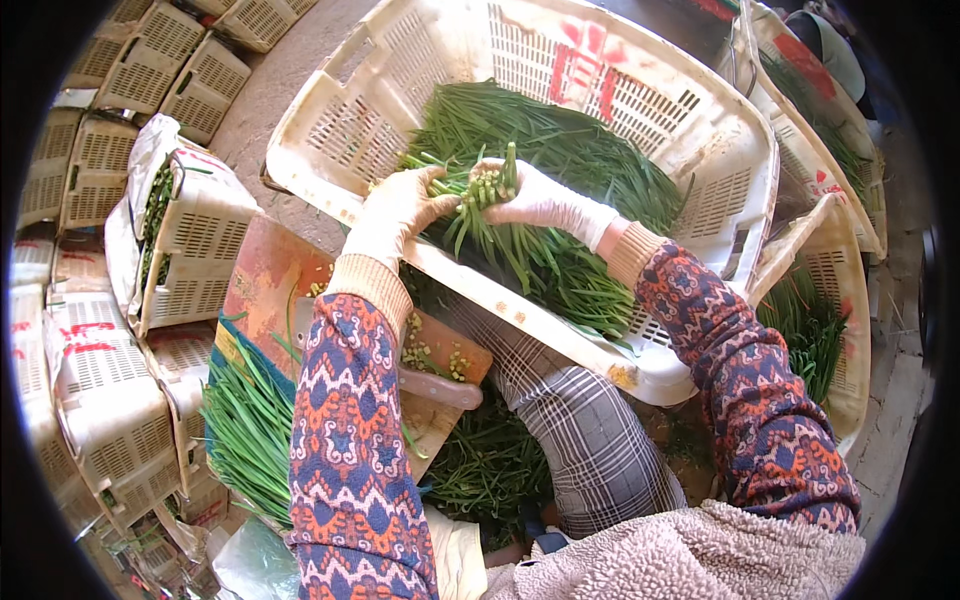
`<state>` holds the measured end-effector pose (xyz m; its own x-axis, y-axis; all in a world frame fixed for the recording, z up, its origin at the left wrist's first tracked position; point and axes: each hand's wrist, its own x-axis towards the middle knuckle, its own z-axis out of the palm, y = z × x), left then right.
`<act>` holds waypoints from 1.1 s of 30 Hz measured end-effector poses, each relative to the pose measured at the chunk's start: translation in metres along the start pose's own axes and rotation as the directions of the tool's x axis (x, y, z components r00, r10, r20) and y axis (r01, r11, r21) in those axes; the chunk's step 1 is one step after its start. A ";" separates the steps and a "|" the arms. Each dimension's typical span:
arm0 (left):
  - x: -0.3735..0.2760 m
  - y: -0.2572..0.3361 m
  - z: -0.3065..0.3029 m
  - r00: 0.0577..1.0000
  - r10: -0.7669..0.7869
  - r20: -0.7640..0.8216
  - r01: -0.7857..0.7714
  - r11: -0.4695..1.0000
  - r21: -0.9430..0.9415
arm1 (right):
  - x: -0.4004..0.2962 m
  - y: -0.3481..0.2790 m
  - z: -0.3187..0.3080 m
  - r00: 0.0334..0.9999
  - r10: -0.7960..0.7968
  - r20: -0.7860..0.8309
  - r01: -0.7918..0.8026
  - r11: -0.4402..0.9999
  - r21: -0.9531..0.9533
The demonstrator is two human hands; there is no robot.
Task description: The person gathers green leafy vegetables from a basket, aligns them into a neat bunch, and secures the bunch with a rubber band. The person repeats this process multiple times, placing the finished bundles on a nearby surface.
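Above a white slatted plastic crate, both of my gloved hands are close together over a heap of garlic chives. My right hand is wrapped around a small bunch of garlic chives; its pale cut ends face left and up, and leaves hang below. Just left of it, my left hand has thumb and fingers closed around green stalks at the side of that bunch. Whether those stalks belong to the same bunch is hard to tell.
Under my left forearm, a wooden board carries a knife and cut bits. Long chives lie left of it. Stacked crates line the left; another crate holds chives at right. Trimmed leaves lie by my leg.
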<state>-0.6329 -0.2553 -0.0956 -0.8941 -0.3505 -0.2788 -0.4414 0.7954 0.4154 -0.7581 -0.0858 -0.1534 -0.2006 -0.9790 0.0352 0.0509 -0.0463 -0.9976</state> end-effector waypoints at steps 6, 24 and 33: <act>0.011 0.000 0.009 0.987 -0.161 -0.011 0.161 0.986 -0.045 | -0.018 -0.017 0.012 0.995 0.020 0.099 -0.010 0.995 -0.101; -0.002 0.050 0.041 0.893 0.205 -0.401 -0.308 0.928 -0.211 | -0.154 -0.068 -0.037 0.916 -0.003 -0.401 0.102 0.969 0.225; -0.092 0.162 0.108 0.880 0.232 -0.415 -0.433 0.752 -0.497 | -0.152 -0.073 0.030 0.854 -0.193 -0.483 0.209 0.978 -0.021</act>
<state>-0.6135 -0.0411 -0.0962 -0.9208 -0.3285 0.2102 0.0171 0.5045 0.8633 -0.7017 0.0603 -0.0841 -0.6538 -0.7315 0.1937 -0.0124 -0.2456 -0.9693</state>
